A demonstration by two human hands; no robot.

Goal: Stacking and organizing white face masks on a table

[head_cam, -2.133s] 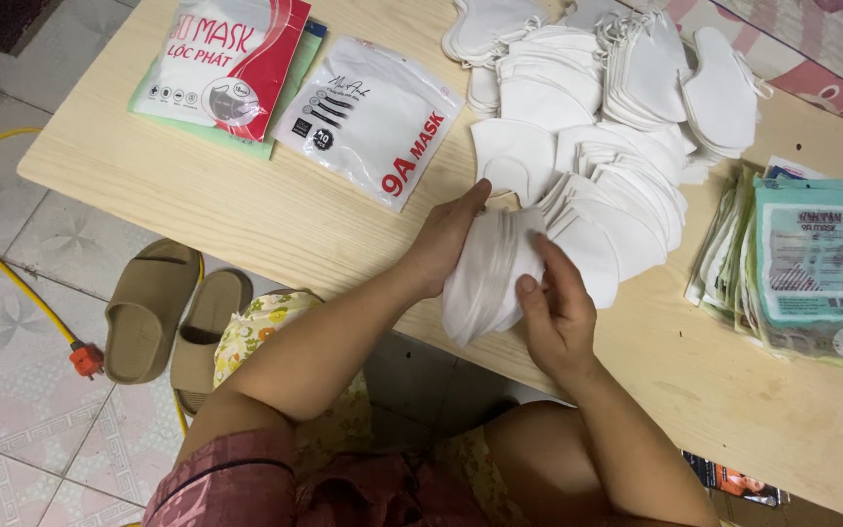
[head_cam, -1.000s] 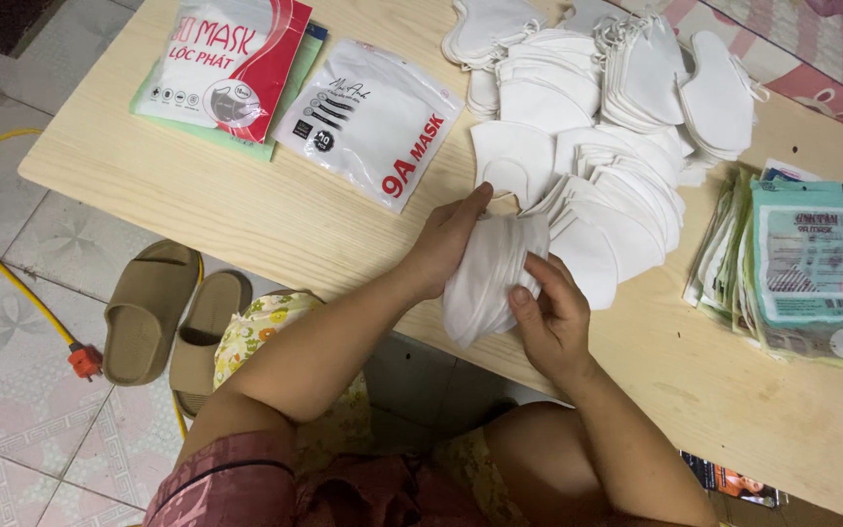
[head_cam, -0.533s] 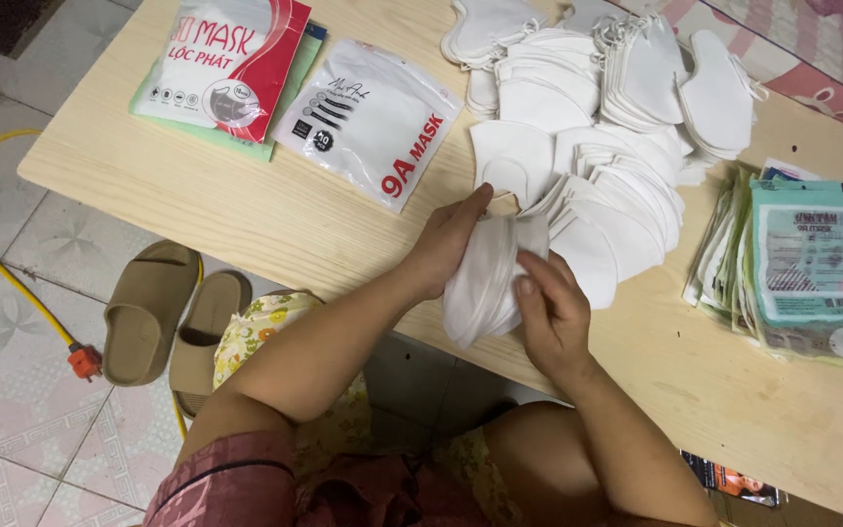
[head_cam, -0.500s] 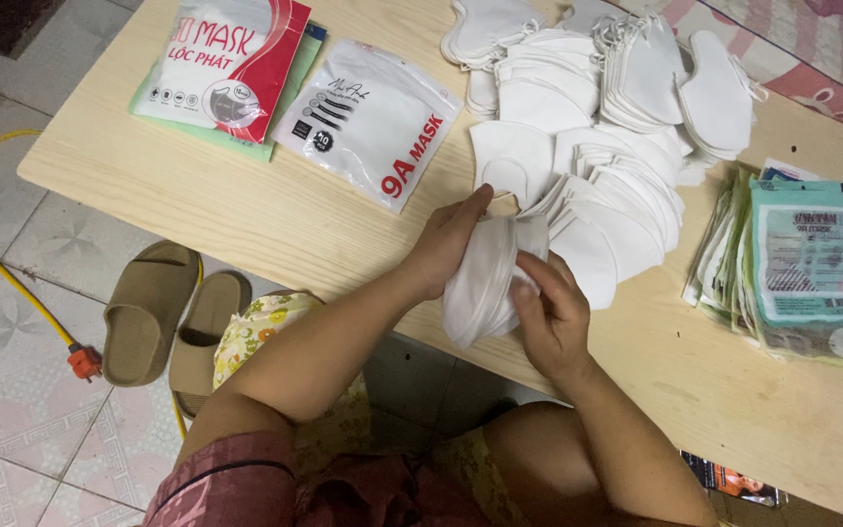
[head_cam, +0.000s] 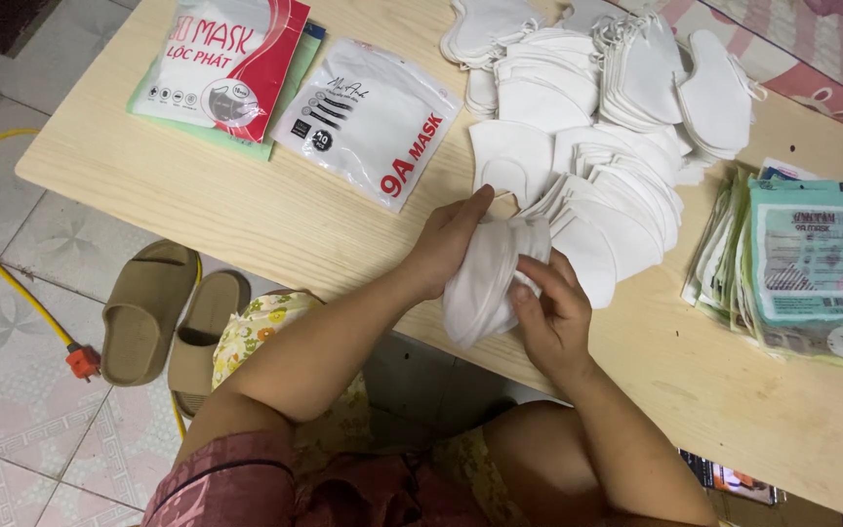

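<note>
Left hand [head_cam: 446, 244] curls around the top of a stack of white face masks [head_cam: 480, 283], held above the near edge of the wooden table [head_cam: 275, 220]; right hand [head_cam: 550, 312] pinches the stack's lower right side, beside loose white masks [head_cam: 617, 210]

My left hand [head_cam: 451, 244] and right hand [head_cam: 550, 312] grip a bundle of white masks [head_cam: 485, 278] at the table [head_cam: 275, 224] edge, loose masks [head_cam: 597, 146] at one o'clock, packets [head_cam: 802, 263] at three.
</note>
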